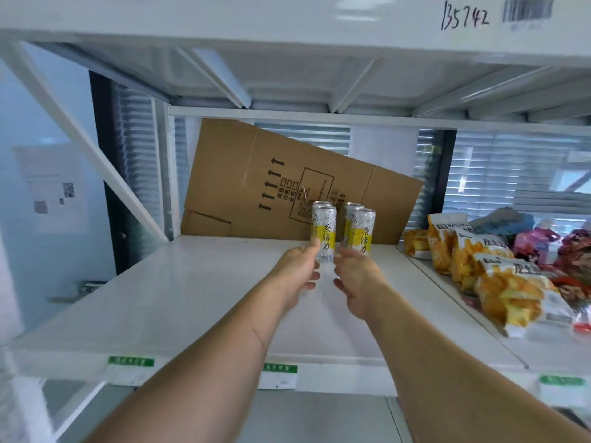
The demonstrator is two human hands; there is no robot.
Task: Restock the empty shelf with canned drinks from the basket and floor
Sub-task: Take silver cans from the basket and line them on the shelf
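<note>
A white metal shelf (179, 302) runs wide and mostly bare under another tier, with a flattened cardboard box (287, 183) leaning crooked against the far side and window blinds behind it; to the right, bags of potato snacks (499, 276) lie heaped on the neighbouring shelf; four slim yellow-and-white tea cans (340, 230) stand toward the far middle, two in front and two just behind; the left hand (299, 271) curls round the base of the front left can (324, 233), the right hand (355, 276) round the base of the front right can (359, 235), both cans upright and seemingly at or just above the surface; tall narrow cans held low may well tip if pushed back too briskly, knocking the rear pair into the leaning cardboard, which looks liable to slide; no basket shows from here.
</note>
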